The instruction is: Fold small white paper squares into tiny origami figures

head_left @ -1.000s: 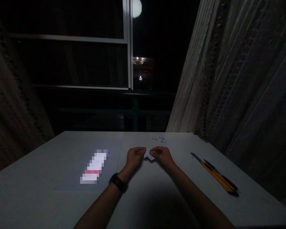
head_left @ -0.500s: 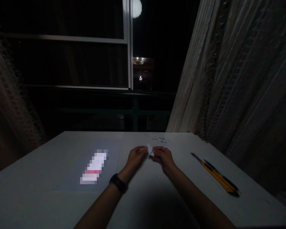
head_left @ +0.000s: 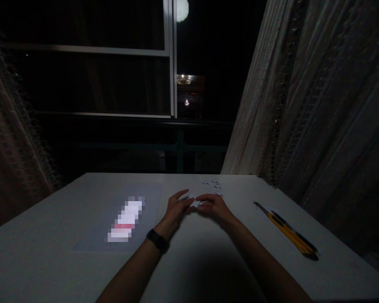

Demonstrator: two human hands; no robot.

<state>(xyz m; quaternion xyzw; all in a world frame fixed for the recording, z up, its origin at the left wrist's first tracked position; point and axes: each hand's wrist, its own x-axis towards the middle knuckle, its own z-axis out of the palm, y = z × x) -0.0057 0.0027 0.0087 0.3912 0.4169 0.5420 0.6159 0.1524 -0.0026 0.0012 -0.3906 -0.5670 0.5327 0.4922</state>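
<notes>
Over the middle of the table, a small piece of white paper (head_left: pixel 196 203) is pinched between the fingertips of both hands. My left hand (head_left: pixel 177 207) holds its left side, with the index finger raised a little behind it. From the other side my right hand (head_left: pixel 215 206) grips the paper between thumb and fingers. Just beyond my right hand lie several small paper pieces (head_left: pixel 215 183) with dark marks, too dim to read.
On the white table (head_left: pixel 189 269), a yellow utility knife (head_left: pixel 289 232) and a dark pen-like stick (head_left: pixel 298 233) lie at the right on a paper strip. To the left, a pixelated bright object (head_left: pixel 126 219) rests on a pale sheet (head_left: pixel 91 235). Curtains (head_left: pixel 249 126) hang beside a dark window.
Both hands have shifted slightly, and the paper between them is turned and tilted differently. My left index finger has lifted off it. Another marked piece beyond my right hand shows more clearly.
</notes>
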